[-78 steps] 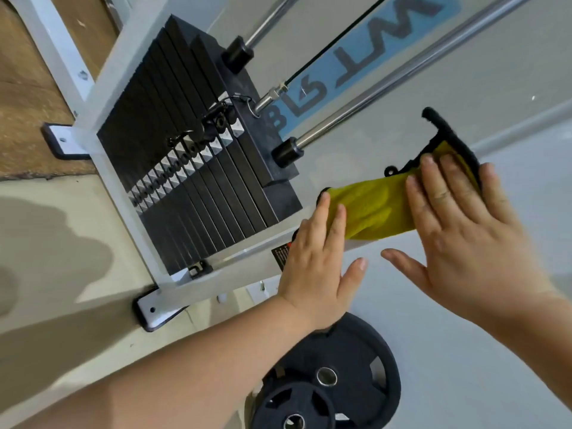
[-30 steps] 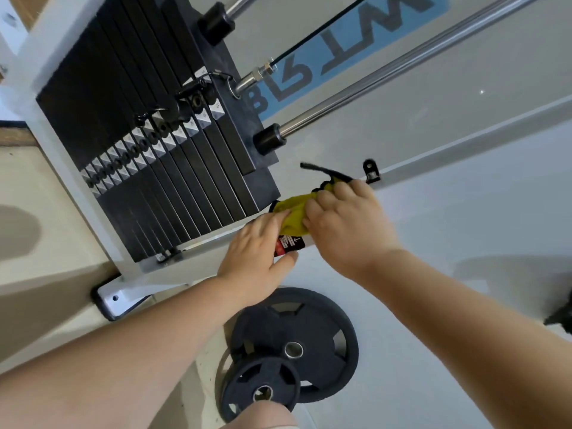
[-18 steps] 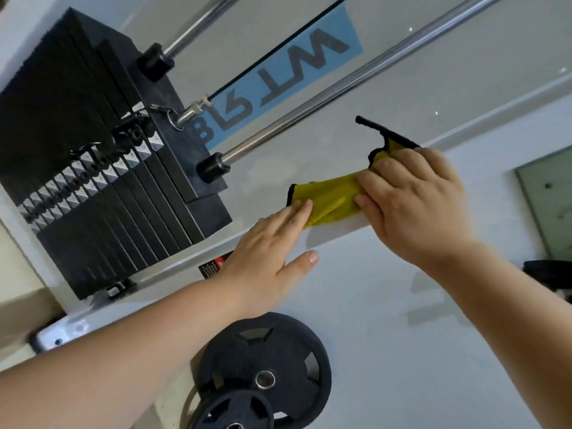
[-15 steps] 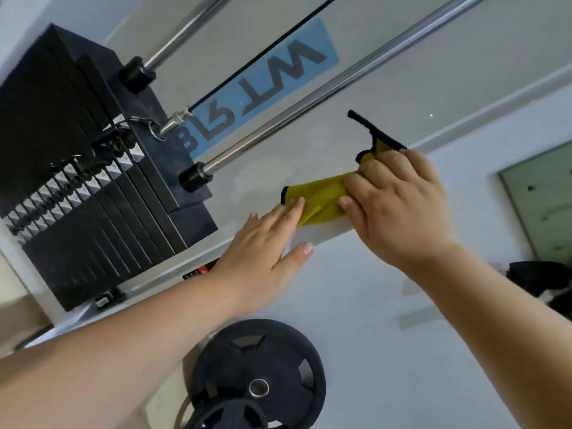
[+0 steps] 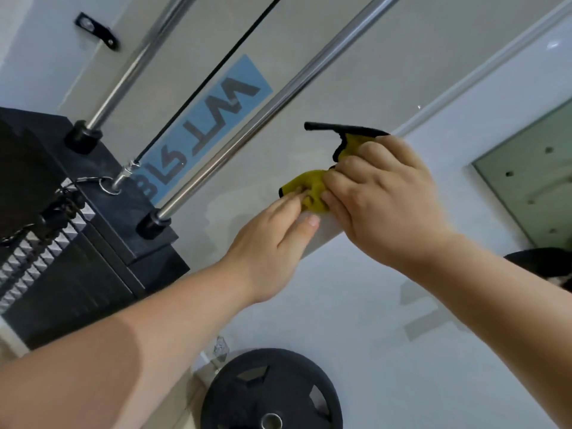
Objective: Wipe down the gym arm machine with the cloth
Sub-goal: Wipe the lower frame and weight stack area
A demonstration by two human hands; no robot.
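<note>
Head view, the sole view supplied.

Risks, as judged. Located the yellow cloth (image 5: 311,188), black-edged, bunched into a small wad on the machine's white frame bar (image 5: 323,235), to the right of the weight stack (image 5: 77,267) and below the nearer chrome guide rod (image 5: 278,97). Judged likely to wipe only a narrow strip while so wadded, leaving parts of the bar untouched. Noted a loose black strap end (image 5: 322,126) sticking out clear of the wad; could snag on the guide rod or the cable (image 5: 210,75) if swept that way. Flagged also a pinch hazard should either hand stray toward the stack. Marked the weight plate (image 5: 272,394) on the floor (image 5: 387,366) just below as a trip point when stepping along the bar.

Hands. Found the right hand (image 5: 380,205) closed down over the cloth, fingers curled and gripping the wad against the bar, knuckles up. Found the left hand (image 5: 272,243) largely flat, fingers extended along the bar with tips touching the near edge of the cloth, thumb laid on the bar's lower face — pressing or steadying, not clutching. Cannot tell whether the left fingertips pinch a fold; hidden by the wad itself.
</note>
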